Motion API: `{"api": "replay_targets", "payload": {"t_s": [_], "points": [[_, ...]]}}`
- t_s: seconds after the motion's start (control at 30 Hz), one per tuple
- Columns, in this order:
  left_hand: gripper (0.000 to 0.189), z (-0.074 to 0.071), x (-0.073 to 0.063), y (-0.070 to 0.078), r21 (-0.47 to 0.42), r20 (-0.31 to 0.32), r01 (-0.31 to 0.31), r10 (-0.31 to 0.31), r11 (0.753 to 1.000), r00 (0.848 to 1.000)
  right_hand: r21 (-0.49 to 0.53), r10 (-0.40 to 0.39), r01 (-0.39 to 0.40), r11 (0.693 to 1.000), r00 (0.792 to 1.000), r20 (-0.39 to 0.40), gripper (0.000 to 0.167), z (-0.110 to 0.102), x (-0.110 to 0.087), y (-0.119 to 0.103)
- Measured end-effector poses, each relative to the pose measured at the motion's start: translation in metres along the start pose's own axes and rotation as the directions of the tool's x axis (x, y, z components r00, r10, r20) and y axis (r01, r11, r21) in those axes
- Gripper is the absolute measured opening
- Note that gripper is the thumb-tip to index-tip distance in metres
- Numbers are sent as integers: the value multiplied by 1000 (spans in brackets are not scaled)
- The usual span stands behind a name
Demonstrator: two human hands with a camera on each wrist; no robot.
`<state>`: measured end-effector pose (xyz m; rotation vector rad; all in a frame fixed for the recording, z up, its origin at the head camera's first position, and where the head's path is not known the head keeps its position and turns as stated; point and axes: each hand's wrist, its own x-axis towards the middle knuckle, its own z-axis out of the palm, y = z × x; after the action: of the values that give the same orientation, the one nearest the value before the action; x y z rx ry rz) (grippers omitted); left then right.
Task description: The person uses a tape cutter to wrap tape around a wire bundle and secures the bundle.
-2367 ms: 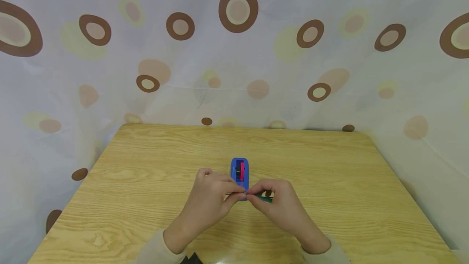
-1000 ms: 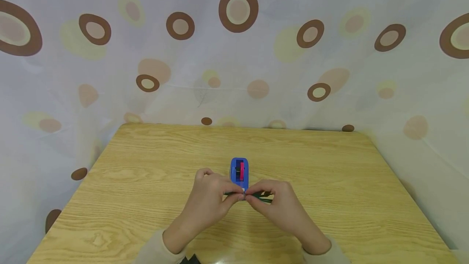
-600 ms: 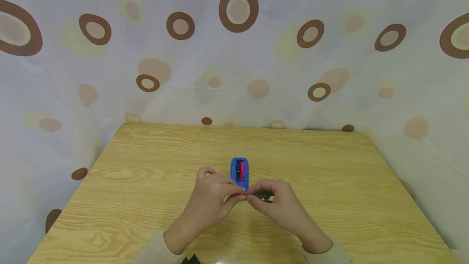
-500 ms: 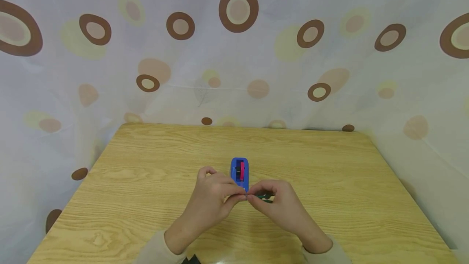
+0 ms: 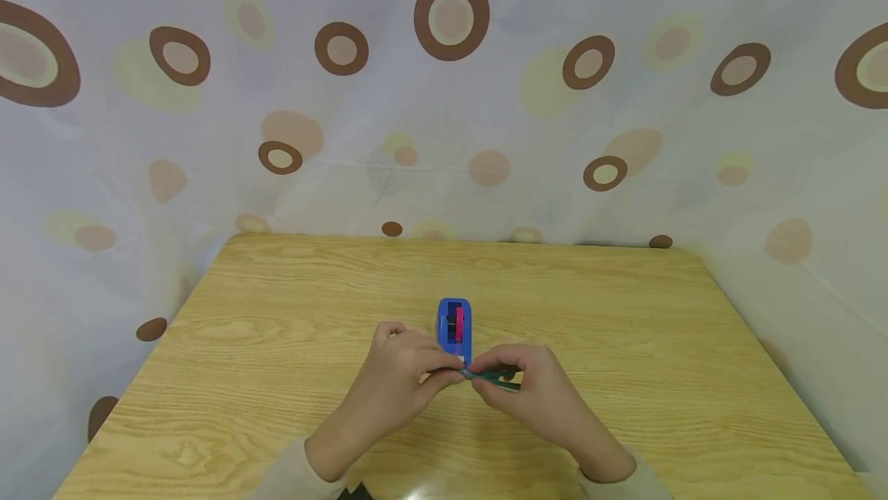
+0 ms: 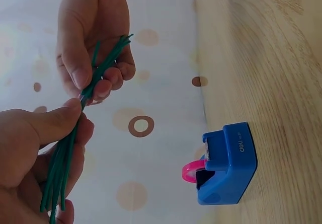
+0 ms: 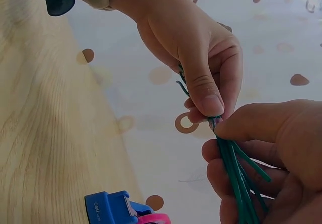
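Observation:
A bundle of thin green strips [image 6: 60,168] is held in the air between both hands. A small piece of clear tape [image 7: 213,123] seems to lie round its middle, mostly covered by fingertips. My left hand [image 5: 395,377] pinches the bundle between thumb and forefinger on one side of that spot. Close beside it, my right hand [image 5: 527,384] pinches the other side the same way. In both wrist views the loose ends fan out past the fingers. Just beyond the hands stands a blue tape dispenser [image 5: 454,350] with a pink roll core [image 6: 193,171].
The wooden table [image 5: 312,292] reaches back to a patterned cloth [image 5: 451,122] hanging behind it and along the sides. A dark object [image 5: 357,492] shows at the bottom edge of the head view.
Compared with half a second ago, my right hand has shifted slightly right and down. More green shows between the fingertips, and the bundle tilts a little. The dispenser stays in place.

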<state>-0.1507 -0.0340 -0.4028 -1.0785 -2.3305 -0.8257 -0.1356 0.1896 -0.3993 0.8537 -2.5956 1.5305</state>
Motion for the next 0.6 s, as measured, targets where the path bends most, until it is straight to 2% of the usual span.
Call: {"api": "replay_targets", "payload": {"t_s": [0.27,0.6], "points": [[13,-5,-5,-2,-21,92,51,-49,998,995,-5,-27,27,1000,999,27,13,0,-2,4],[12,-6,-9,-6,-125,214,130,-101,984,971,21,-14,12,1000,998,56,15,1,-7,8]]}}
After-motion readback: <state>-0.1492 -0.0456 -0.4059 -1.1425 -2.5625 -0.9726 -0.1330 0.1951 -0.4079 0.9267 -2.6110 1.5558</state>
